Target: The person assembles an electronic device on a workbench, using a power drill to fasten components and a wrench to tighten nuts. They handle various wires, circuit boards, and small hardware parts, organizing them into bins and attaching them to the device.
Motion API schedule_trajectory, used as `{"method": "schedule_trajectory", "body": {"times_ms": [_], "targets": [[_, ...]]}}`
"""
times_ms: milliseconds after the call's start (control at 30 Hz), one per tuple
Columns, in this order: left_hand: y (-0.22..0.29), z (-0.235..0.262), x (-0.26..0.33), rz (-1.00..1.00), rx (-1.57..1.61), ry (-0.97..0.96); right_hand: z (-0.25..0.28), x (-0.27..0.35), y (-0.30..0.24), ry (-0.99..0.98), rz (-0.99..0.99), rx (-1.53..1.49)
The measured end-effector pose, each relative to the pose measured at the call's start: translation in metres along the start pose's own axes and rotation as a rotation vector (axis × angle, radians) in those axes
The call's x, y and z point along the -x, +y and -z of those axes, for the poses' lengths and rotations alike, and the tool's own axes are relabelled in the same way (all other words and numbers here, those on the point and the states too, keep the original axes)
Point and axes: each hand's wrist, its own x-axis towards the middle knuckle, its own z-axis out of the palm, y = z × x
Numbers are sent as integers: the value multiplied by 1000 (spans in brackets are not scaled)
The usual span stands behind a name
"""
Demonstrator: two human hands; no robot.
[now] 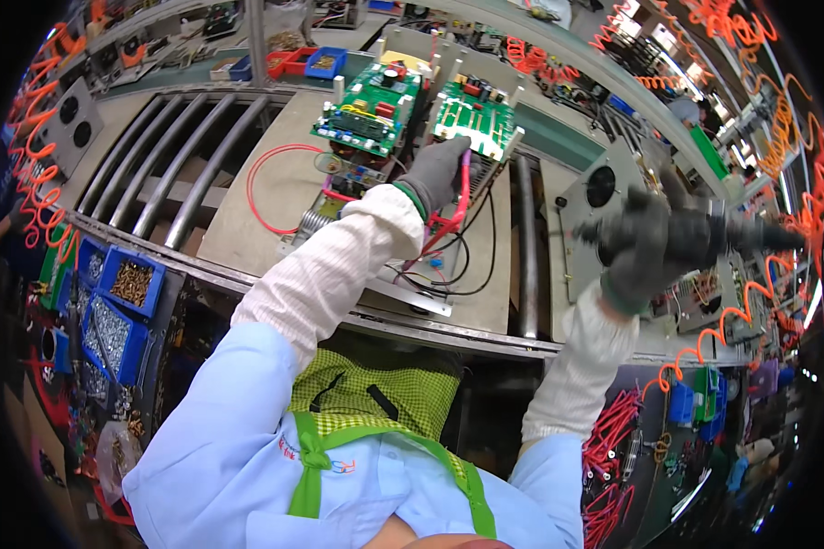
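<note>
Metal rollers [212, 178] make the work line, and on them lies a pale flat board [233, 220]. Orange coiled hoses [723, 23] hang around the room. Two green circuit boards [476, 114] stand side by side, upon the far part of the pale board. My left hand [430, 174], in a grey glove, is at the near edge of the right one. Its fingers are bent and near together; a red cable [462, 197] runs just beside the fingertips, but I cannot tell if they pinch it. My right hand [645, 247] is closed around a dark tool [700, 240], blurred, before a grey metal panel [581, 265]. Blue bins [137, 352] with small metal parts are at my left side.
</note>
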Motion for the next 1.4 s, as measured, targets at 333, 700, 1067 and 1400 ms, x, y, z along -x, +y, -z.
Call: {"method": "schedule_trajectory", "body": {"times_ms": [333,700,1067,1400], "targets": [[4,3,9,32,-112,-118,-140,-62,68,-65,138,-276],[10,10,14,-318,-881,-269,-155,-72,106,-124,15,-165],[5,8,13,-171,-446,-175,-161,-78,113,-338,-44,-69],[1,5,12,-40,-129,-106,-176,-89,114,-183,-78,70]]}}
